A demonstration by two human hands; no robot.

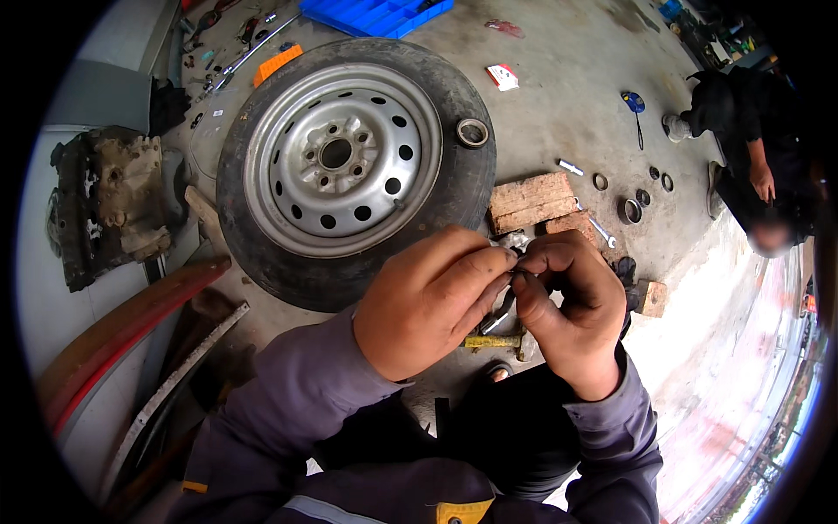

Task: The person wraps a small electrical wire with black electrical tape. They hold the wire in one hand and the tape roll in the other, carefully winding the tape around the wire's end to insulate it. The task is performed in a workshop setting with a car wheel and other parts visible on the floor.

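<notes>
My left hand [434, 301] and my right hand [576, 307] meet fingertip to fingertip in front of me. Both are closed in a pinch around a small dark piece [518, 270], mostly hidden by the fingers, whose kind I cannot make out. Just beyond them lies a car wheel, its grey tyre [236, 231] around a silver steel rim [301, 131]. A metal ring [472, 133] rests on the tyre's right side. Below my hands, a hammer with a yellow handle [491, 341] lies on the ground, partly covered.
Wooden-looking blocks [529, 203] and a wrench [602, 232] lie right of the wheel. Several rings, one a bearing-like ring [629, 210], sit farther right. A blue tray [375, 16] stands behind. Another person [759, 148] crouches at far right; an engine part [118, 196] is at left.
</notes>
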